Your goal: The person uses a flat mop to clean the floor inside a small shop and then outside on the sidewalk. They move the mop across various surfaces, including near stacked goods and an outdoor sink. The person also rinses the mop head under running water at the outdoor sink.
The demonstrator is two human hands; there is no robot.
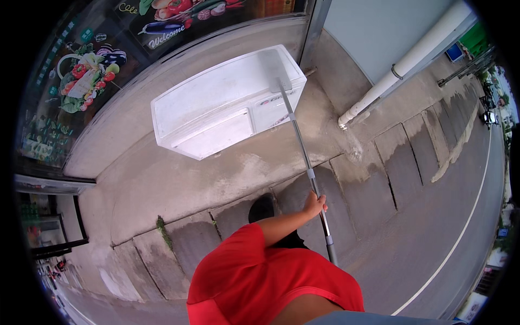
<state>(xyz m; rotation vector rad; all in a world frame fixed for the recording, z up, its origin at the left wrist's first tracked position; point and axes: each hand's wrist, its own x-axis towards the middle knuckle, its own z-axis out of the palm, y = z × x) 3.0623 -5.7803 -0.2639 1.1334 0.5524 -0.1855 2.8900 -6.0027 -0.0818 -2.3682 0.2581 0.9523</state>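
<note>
My left hand [315,205] grips a telescopic metal pole [300,140] with grey collars along its length. At the pole's far end is a flat, grey rectangular head [275,71], like that of a flat mop, blurred over the top right of a white box-shaped appliance [211,99]. A recessed panel and a logo mark the appliance's front side. The pole's grey lower end [331,252] runs down behind my red shirt [276,280]. My right hand is out of view.
Dark window panels [93,69] with vegetable pictures line the wall behind the appliance. A white drainpipe [402,65] slants down at the right. Concrete slabs [361,183], partly wet, border a road [438,227] with a white line. A weed tuft [163,231] grows between slabs.
</note>
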